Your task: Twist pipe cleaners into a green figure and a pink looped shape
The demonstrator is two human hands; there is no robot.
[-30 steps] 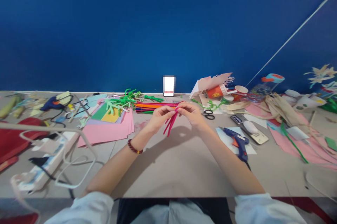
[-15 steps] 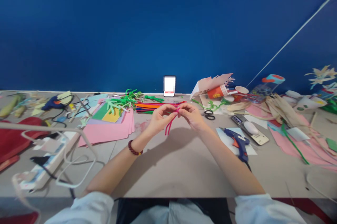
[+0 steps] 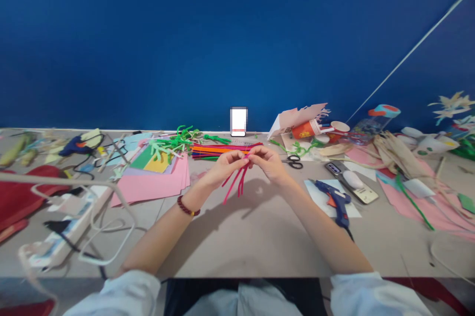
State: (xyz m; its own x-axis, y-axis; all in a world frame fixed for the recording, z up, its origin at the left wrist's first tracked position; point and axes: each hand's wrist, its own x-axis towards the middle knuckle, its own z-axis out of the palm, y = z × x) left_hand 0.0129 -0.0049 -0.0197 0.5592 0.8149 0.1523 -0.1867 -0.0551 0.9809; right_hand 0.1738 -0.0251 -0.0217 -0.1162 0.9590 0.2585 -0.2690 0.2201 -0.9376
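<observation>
Several pink pipe cleaners are pinched between my two hands above the middle of the table, their loose ends hanging down and fanned out. My left hand grips them from the left, thumb and fingertips pressed together. From the right, my right hand pinches the same spot, its fingertips touching those of the left. Where the pipe cleaners meet is partly hidden by the fingers. Just behind the hands lies a bundle of coloured pipe cleaners, orange, red, purple and green.
Black-handled scissors lie right of my hands, with a blue glue gun on white paper nearer. A phone stands against the blue wall. Pink paper sheets and green pipe-cleaner shapes are at left, beyond a power strip.
More pink ends now hang below my fingers, and they spread wider and further left. Both hands keep their pinch in nearly the same place; the left wrist has shifted slightly left.
</observation>
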